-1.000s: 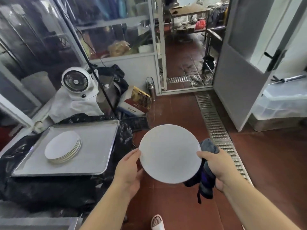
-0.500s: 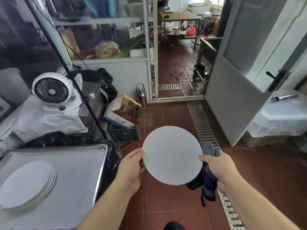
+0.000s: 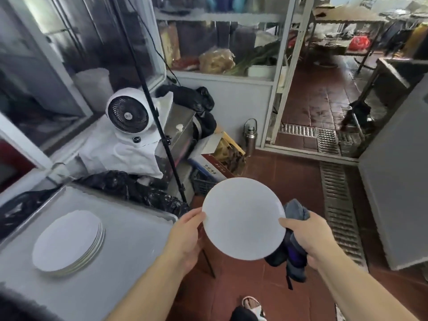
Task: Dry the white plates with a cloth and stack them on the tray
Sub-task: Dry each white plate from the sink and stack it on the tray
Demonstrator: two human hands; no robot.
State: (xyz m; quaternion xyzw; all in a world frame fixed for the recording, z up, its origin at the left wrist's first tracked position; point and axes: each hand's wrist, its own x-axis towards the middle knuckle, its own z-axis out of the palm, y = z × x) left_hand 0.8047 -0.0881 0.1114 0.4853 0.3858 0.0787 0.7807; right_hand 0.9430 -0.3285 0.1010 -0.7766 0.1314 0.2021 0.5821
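I hold a round white plate (image 3: pixel 243 218) flat in front of me over the red floor. My left hand (image 3: pixel 187 237) grips its left rim. My right hand (image 3: pixel 303 237) holds the right rim together with a dark blue-grey cloth (image 3: pixel 294 256) that hangs under the plate. To the left lies a metal tray (image 3: pixel 129 251) with a stack of several white plates (image 3: pixel 68 242) on its left part. The held plate is to the right of the tray's edge, not over it.
A white fan (image 3: pixel 127 117) draped in white fabric stands behind the tray, beside a black tripod pole (image 3: pixel 159 133). Black plastic sheeting (image 3: pixel 129 188) lies under the tray. Boxes (image 3: pixel 215 163), a steel flask (image 3: pixel 250 133), a floor drain grate (image 3: pixel 340 216) and a grey door (image 3: pixel 398 181) surround the floor space.
The view has swung back and forth; the tray and stack now sit closer at lower left. Both hands keep the same hold on plate and cloth.
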